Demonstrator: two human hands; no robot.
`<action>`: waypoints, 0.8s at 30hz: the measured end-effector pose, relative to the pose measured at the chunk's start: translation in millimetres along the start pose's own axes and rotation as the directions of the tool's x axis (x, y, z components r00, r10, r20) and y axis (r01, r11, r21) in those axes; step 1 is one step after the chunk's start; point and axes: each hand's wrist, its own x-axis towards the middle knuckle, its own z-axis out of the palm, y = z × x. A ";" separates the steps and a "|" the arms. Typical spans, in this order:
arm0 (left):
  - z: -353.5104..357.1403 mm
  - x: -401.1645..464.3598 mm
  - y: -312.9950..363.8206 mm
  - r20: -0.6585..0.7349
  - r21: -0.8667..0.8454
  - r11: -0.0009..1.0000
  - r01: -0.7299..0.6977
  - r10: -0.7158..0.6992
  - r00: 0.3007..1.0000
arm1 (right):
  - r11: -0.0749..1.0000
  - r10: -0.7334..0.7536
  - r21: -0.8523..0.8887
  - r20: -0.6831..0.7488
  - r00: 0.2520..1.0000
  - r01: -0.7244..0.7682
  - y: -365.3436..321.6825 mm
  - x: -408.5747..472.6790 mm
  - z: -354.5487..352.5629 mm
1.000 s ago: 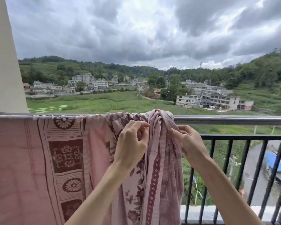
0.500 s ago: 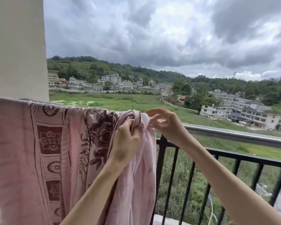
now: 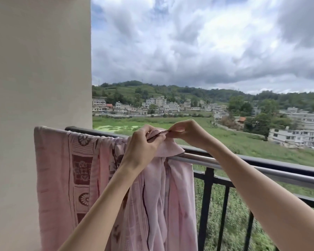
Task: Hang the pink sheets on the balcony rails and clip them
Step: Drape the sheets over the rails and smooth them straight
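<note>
Pink sheet (image 3: 76,178) hangs over our balcony rail (image 3: 243,165), bunched at its three o'clock end, where our left hand (image 3: 143,144) and right hand (image 3: 187,132) pinch its raised edge between curled fingers (image 3: 172,130).

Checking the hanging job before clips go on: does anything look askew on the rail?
Yes: the pink sheet is bunched into a twisted wad at its right end, where both hands pinch it above the rail, not spread flat.

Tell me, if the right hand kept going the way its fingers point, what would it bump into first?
Probably the left hand: the right hand points leftward at it, both pinching the same pink sheet edge.
</note>
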 end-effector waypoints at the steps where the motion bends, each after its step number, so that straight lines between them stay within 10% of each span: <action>1: 3.7 2.0 -2.6 -0.005 0.032 0.999 -0.004 0.004 1.000 | 0.998 0.023 0.063 -0.015 1.000 -0.022 5.8 1.4 -1.9; 8: 55.2 3.8 0.3 -0.026 0.148 0.988 -0.048 0.053 0.998 | 0.961 0.120 0.241 0.069 0.990 -0.133 55.6 -17.2 -40.5; 24: 241.7 -53.1 85.5 -0.165 0.133 0.991 -0.018 0.040 0.986 | 0.977 -0.085 -0.198 -0.038 0.996 0.076 150.1 -115.8 -161.2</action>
